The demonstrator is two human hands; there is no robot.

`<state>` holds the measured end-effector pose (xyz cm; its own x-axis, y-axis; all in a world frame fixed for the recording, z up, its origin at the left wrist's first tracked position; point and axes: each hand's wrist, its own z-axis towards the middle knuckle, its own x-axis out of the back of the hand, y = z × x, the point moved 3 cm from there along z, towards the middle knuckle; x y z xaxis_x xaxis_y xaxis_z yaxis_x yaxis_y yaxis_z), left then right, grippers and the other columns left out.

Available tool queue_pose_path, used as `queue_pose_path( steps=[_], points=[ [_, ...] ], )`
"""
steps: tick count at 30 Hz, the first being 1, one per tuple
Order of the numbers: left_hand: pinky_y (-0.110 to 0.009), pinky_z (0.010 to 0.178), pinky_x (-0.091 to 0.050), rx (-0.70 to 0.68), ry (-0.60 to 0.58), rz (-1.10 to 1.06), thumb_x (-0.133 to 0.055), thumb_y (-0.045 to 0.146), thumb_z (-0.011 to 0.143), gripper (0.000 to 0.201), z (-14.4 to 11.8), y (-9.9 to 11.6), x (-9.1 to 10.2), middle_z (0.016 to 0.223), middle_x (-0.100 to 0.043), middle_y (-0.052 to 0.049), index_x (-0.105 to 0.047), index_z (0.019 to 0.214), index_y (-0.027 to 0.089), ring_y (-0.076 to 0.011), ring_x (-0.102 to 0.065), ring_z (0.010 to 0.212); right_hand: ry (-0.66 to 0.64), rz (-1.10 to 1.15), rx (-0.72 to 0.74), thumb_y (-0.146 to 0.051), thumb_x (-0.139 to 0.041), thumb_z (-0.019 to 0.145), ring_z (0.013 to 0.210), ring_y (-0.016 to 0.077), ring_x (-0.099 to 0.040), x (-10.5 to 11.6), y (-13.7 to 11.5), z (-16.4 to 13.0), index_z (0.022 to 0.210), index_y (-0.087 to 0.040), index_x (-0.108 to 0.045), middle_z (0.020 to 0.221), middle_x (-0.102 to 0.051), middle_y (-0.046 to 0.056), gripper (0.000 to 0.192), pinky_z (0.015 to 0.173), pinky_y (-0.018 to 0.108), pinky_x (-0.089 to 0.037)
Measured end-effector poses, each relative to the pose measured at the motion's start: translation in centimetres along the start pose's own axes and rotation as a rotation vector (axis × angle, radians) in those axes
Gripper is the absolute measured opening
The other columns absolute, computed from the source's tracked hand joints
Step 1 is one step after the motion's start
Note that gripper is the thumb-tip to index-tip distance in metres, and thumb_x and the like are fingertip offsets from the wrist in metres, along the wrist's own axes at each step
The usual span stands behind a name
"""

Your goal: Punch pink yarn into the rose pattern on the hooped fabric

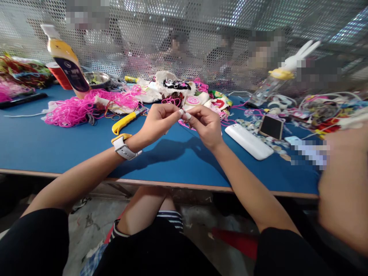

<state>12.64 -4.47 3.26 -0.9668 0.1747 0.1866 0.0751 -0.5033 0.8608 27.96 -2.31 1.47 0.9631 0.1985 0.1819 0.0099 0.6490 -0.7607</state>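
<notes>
Above the blue table (57, 142) my left hand (159, 122) and my right hand (205, 124) meet fingertip to fingertip. Both pinch a small pale piece with a thin pink thread (184, 123) hanging from it; the piece itself is mostly hidden by the fingers. A white watch sits on my left wrist (124, 147). Just behind the hands lie white embroidered patches (175, 87) and loose pink thread.
A pile of pink thread (83, 107) and a yellow-handled cutter (126, 120) lie left. A tilted bottle (67, 61) and metal bowl (97, 78) stand at back left. A white case (248, 141), phone (270, 126), rabbit-topped bottle (276, 82) and cables are right. Another person's arm (343, 184) is at far right.
</notes>
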Motion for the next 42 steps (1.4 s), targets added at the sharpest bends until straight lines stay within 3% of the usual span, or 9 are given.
queue_pose_path(
  steps=[5,13,18,24,29,33,38,40,42],
  points=[
    [-0.019,0.036,-0.026,0.010,0.020,-0.033,-0.063,0.031,0.085,0.022,0.2,-0.3,-0.1,0.043,-0.045,0.005,-0.060,0.069,0.016,-0.0050,-0.038,0.035,0.041,-0.085,0.019,-0.052,-0.068,0.083,0.059,0.0111,-0.048,0.3,0.1,-0.2,0.080,-0.021,-0.064,0.072,-0.059,0.001,0.031,0.055,0.027,-0.039],
    [-0.018,0.039,-0.033,0.057,0.058,-0.125,-0.069,0.029,0.081,0.023,0.6,-1.3,0.2,0.046,-0.049,0.008,-0.057,0.099,0.020,-0.0069,-0.045,0.037,0.077,-0.141,0.069,-0.053,-0.066,0.084,0.060,0.0125,-0.048,0.5,-0.2,-0.3,0.081,-0.023,-0.064,0.071,-0.058,0.001,0.031,0.056,0.029,-0.039],
    [-0.020,0.039,-0.031,0.014,0.019,-0.095,-0.066,0.026,0.081,0.012,0.7,-1.0,0.3,0.047,-0.049,0.006,-0.065,0.091,0.019,-0.0069,-0.043,0.039,0.076,-0.194,0.069,-0.054,-0.064,0.085,0.064,0.0137,-0.050,0.6,0.1,-0.3,0.082,-0.023,-0.065,0.075,-0.060,0.002,0.031,0.060,0.029,-0.042],
    [-0.024,0.042,-0.027,-0.065,0.049,-0.008,-0.068,0.031,0.080,0.015,0.7,-0.8,0.6,0.050,-0.048,0.004,-0.071,0.086,0.018,-0.0072,-0.037,0.042,0.075,-0.229,0.094,-0.051,-0.062,0.088,0.062,0.0124,-0.047,0.5,0.2,-0.3,0.080,-0.022,-0.064,0.072,-0.058,0.001,0.030,0.059,0.028,-0.039],
    [-0.025,0.046,-0.027,-0.160,0.136,0.111,-0.070,0.035,0.080,0.017,0.6,-0.7,0.8,0.051,-0.044,0.004,-0.071,0.078,0.018,-0.0084,-0.036,0.047,0.052,-0.283,0.102,-0.052,-0.059,0.089,0.063,0.0130,-0.047,0.3,0.0,-0.4,0.081,-0.021,-0.064,0.073,-0.058,0.001,0.033,0.060,0.028,-0.038],
    [-0.026,0.054,-0.036,-0.191,0.240,0.257,-0.073,0.028,0.078,0.012,0.7,-1.0,1.1,0.057,-0.049,0.001,-0.070,0.071,0.018,-0.0114,-0.044,0.057,0.013,-0.351,0.133,-0.049,-0.057,0.091,0.064,0.0138,-0.047,0.1,0.1,-0.4,0.083,-0.021,-0.065,0.072,-0.058,0.002,0.030,0.061,0.028,-0.037],
    [-0.028,0.077,-0.046,-0.127,0.293,0.310,-0.079,0.019,0.069,0.011,1.2,-1.5,1.9,0.080,-0.057,-0.006,-0.069,0.068,0.017,-0.0198,-0.054,0.095,-0.063,-0.468,0.173,-0.038,-0.057,0.091,0.069,0.0162,-0.051,0.3,0.5,-0.1,0.083,-0.020,-0.066,0.077,-0.061,0.004,0.022,0.065,0.030,-0.038],
    [-0.026,0.076,-0.047,-0.085,0.277,0.270,-0.078,0.017,0.070,0.010,1.5,-1.7,2.2,0.083,-0.058,-0.006,-0.068,0.067,0.016,-0.0191,-0.054,0.096,-0.097,-0.511,0.172,-0.034,-0.058,0.091,0.070,0.0165,-0.053,0.2,0.6,-0.1,0.082,-0.020,-0.066,0.078,-0.062,0.005,0.019,0.066,0.030,-0.037],
    [-0.023,0.068,-0.045,-0.047,0.232,0.205,-0.074,0.017,0.075,0.012,1.8,-1.9,2.3,0.076,-0.059,-0.004,-0.066,0.066,0.015,-0.0151,-0.056,0.083,-0.140,-0.539,0.161,-0.030,-0.057,0.091,0.070,0.0166,-0.054,0.1,0.8,-0.2,0.083,-0.019,-0.066,0.080,-0.064,0.005,0.016,0.066,0.030,-0.038]
  ],
)
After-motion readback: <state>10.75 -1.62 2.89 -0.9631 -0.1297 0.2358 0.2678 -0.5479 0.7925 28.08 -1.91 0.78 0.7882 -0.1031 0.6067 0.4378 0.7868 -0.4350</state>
